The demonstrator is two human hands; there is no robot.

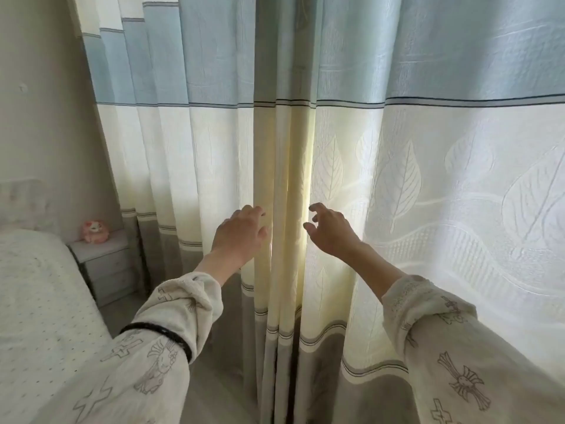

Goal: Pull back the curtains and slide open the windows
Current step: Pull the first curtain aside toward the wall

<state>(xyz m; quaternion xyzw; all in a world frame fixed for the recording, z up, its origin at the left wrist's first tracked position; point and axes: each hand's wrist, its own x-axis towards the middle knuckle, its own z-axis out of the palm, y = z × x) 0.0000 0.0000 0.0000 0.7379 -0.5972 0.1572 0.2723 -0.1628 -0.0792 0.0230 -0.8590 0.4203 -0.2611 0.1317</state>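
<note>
Two curtain panels hang drawn together in front of me, banded blue, cream and grey. The left curtain (189,154) and the right curtain (428,179), embossed with leaves, meet in folds at the centre seam (290,179). My left hand (241,234) reaches to the left panel's inner edge, fingers slightly spread and touching the fabric. My right hand (330,231) hovers at the right panel's inner edge with curled, parted fingers, holding nothing. The windows are hidden behind the cloth; daylight glows through it.
A bed (39,301) with a dotted white cover lies at the lower left. Beside it stands a grey bedside cabinet (104,267) with a pink plush toy (94,231) on top. The left wall (36,117) borders the curtain.
</note>
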